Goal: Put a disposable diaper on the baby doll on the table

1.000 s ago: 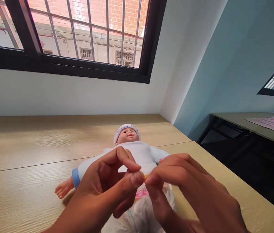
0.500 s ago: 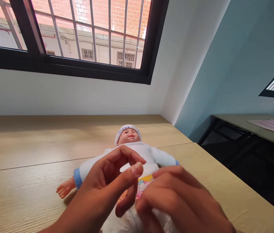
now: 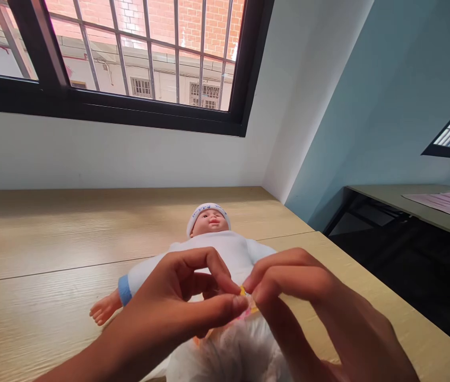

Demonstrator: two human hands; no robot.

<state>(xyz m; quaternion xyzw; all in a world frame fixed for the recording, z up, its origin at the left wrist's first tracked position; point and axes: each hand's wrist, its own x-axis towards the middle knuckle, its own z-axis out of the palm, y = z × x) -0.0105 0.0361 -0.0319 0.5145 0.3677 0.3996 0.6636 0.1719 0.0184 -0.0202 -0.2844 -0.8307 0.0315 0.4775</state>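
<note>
A baby doll (image 3: 217,254) lies on its back on a light wooden table (image 3: 58,239), wearing a white knit cap and a white top with blue cuffs. Around its middle is a white diaper (image 3: 233,355) with a pink print. My left hand (image 3: 181,297) and my right hand (image 3: 300,292) meet above the doll's belly. Their fingertips pinch a small yellow part of the diaper's front edge (image 3: 248,298) from either side. The hands hide most of the print and the doll's waist.
The table's right edge runs diagonally past my right hand, with a dark floor beyond it. A second desk (image 3: 400,204) holds a pink sheet (image 3: 448,204). A barred window (image 3: 137,53) is set in the wall behind the table.
My right hand has risen from the diaper's lower part to its yellow front edge. My left fingers have closed in there too, so both hands now meet and cover most of the yellow.
</note>
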